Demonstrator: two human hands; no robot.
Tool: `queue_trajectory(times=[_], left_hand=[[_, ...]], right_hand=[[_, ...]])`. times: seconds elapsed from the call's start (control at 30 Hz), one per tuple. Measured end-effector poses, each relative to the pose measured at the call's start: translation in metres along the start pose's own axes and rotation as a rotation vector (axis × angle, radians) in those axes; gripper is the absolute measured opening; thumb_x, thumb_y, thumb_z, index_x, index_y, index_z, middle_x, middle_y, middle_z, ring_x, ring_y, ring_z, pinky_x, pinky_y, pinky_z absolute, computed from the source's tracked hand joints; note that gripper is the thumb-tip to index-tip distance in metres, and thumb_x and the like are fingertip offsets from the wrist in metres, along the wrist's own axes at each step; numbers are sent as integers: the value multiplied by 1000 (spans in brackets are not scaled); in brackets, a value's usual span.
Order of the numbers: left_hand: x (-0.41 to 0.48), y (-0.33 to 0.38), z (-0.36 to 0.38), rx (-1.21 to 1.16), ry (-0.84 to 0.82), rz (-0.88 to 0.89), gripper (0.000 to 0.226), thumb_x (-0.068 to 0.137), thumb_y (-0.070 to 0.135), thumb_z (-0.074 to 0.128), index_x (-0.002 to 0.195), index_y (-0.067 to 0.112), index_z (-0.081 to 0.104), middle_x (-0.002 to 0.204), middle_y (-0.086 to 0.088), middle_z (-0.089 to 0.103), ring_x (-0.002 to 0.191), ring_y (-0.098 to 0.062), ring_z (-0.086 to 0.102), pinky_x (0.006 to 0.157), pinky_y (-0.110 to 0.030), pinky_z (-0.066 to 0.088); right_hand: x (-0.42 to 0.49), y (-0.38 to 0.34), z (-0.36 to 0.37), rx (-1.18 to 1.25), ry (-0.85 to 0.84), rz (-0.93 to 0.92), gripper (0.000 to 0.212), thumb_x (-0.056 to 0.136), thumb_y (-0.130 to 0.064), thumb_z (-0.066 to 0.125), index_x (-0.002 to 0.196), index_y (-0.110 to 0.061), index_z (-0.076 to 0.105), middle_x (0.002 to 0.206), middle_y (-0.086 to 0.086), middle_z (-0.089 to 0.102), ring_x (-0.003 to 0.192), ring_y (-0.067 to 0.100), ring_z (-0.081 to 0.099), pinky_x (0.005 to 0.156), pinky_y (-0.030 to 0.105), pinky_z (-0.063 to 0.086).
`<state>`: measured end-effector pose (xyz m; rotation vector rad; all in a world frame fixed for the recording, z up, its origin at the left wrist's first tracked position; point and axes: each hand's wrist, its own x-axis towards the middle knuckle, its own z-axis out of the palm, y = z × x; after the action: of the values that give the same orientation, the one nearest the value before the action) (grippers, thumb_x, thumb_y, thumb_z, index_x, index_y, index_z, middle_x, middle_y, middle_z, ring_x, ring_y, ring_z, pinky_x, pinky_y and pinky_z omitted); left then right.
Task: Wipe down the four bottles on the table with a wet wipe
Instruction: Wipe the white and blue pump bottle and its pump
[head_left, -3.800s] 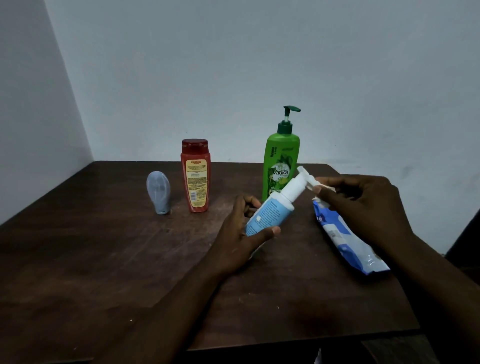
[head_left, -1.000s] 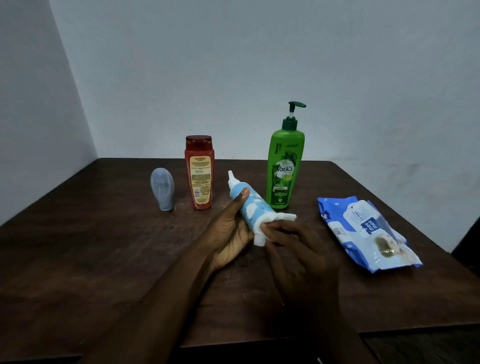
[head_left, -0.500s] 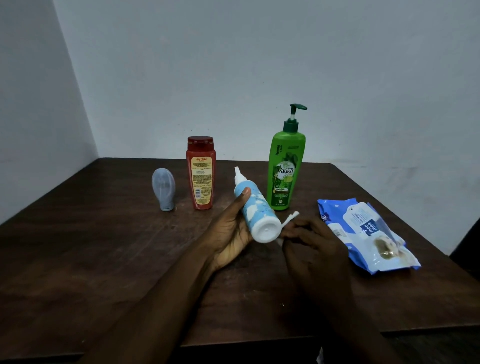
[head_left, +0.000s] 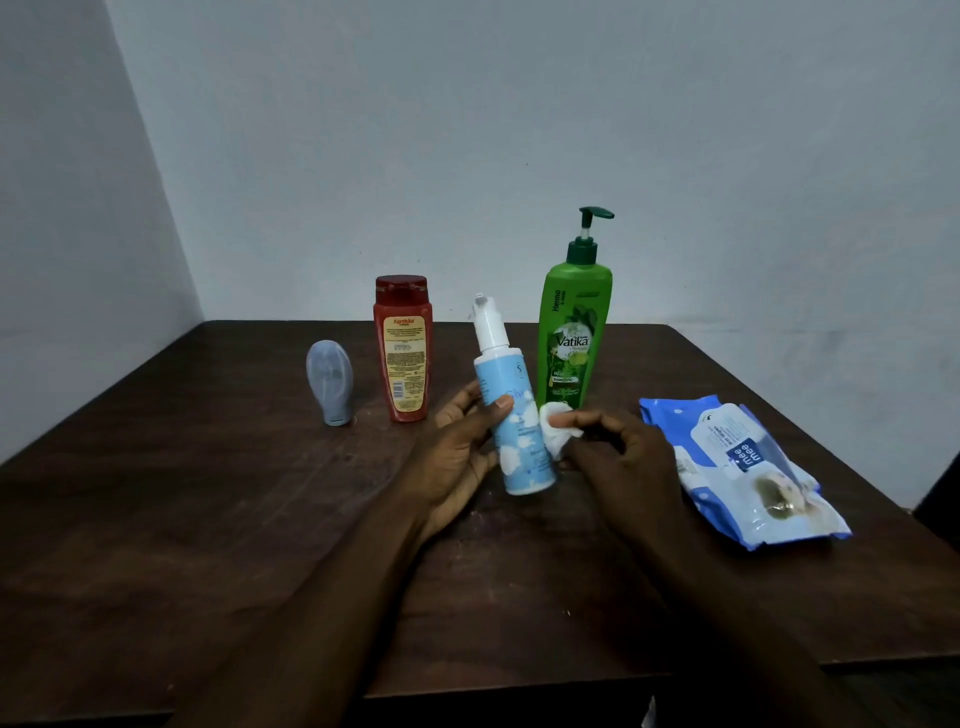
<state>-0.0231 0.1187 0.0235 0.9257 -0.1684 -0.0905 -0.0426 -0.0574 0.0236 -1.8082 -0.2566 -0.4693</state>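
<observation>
Our left hand (head_left: 457, 452) curls its fingers round the blue-and-white bottle (head_left: 514, 431), nearly upright just in front of the green pump bottle (head_left: 574, 332), our right hand (head_left: 623, 457) pinches the wet wipe (head_left: 556, 428) at its side, so we should roll it slowly, covering every face

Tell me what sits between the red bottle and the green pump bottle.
In the head view, the blue bottle, gripped by the left hand, shows between the red bottle and the green pump bottle, nearer the camera.
</observation>
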Motion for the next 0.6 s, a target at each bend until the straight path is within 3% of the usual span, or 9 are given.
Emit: queue_trajectory(times=[0.1, 0.23, 0.3, 0.47, 0.6], left_hand=[[2, 2, -2, 12, 43, 47, 59, 80, 7, 65, 137, 2, 51, 125, -16, 67, 101, -20, 70, 91, -35, 57], [4, 3, -5, 125, 100, 128, 47, 84, -5, 65, 126, 13, 56, 117, -5, 71, 102, -16, 71, 85, -30, 59], [5, 3, -7, 229, 135, 172, 49, 83, -8, 68, 122, 20, 57, 113, 2, 72, 105, -15, 70, 87, -31, 59], [8, 0, -12, 413, 166, 259, 63, 74, -3, 81, 126, 20, 56, 126, -3, 67, 116, -18, 65, 94, -35, 56], [8, 0, -15, 514, 174, 301, 65, 78, -18, 68, 131, 16, 53, 128, -1, 65, 117, -13, 64, 90, -24, 55]], right_hand=[[14, 2, 11, 22, -89, 54, 25, 79, -1, 73, 93, -22, 76, 99, -6, 75, 92, 8, 71, 84, 35, 60], [25, 4, 20, -30, -160, 34, 27, 74, -3, 82, 96, -16, 72, 96, -10, 73, 83, 0, 69, 74, 13, 54], [29, 6, 23, -24, -186, 45, 31, 71, -7, 87, 96, -16, 70, 95, -9, 73, 81, -2, 68, 71, 11, 53], [40, 20, 31, -4, -201, 106, 33, 75, -5, 84, 100, -19, 67, 97, -1, 72, 89, 15, 70, 79, 25, 59], [51, 27, 37, 81, -201, 177, 28, 83, -2, 76, 96, -24, 66, 97, 2, 72, 88, 17, 72, 72, 32, 62]])
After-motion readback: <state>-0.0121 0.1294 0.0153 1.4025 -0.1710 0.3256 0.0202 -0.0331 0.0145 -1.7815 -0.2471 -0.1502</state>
